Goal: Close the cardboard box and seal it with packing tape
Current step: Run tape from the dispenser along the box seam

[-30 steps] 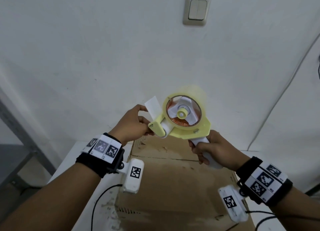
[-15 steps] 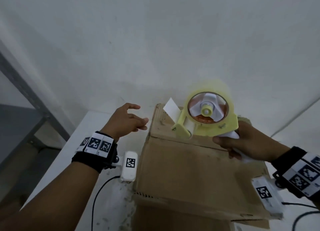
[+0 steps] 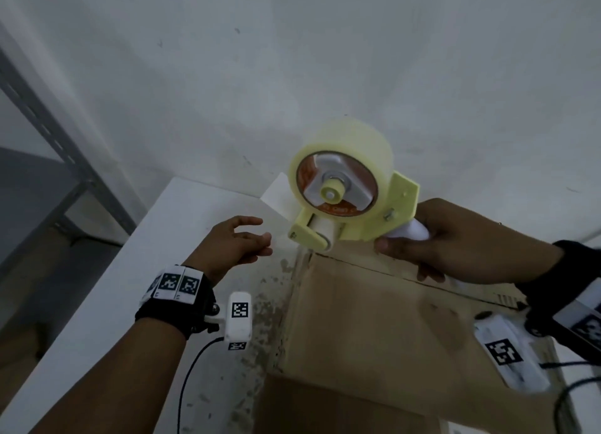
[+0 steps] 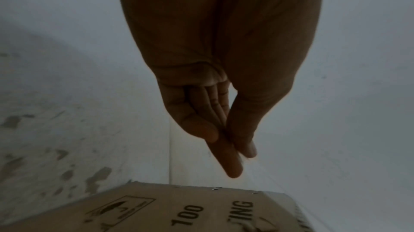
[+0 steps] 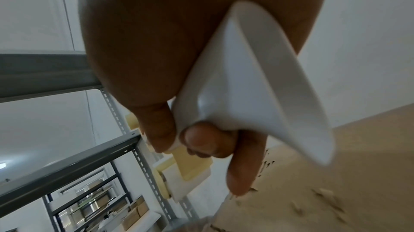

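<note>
The closed cardboard box (image 3: 374,336) stands on the table, its printed side visible in the left wrist view (image 4: 201,214). My right hand (image 3: 455,248) grips the white handle (image 5: 246,85) of the yellow tape dispenser (image 3: 357,225). It holds the roller just above the box's far left corner. A roll of clear tape (image 3: 351,147) sits on the dispenser. A loose tape end (image 3: 276,199) hangs out to the left. My left hand (image 3: 263,238) is left of the box at that tape end. Its thumb and fingertips (image 4: 248,150) come together there in a pinch.
The box stands on a white, stained table (image 3: 162,254) against a white wall. Grey metal shelving (image 3: 65,160) is off the table's left side. A black cable (image 3: 195,368) runs from my left wrist across the table.
My left hand let go of the tape end, opened beside the box, and has now come back to the tape. The dispenser has come down to the box's far corner.
</note>
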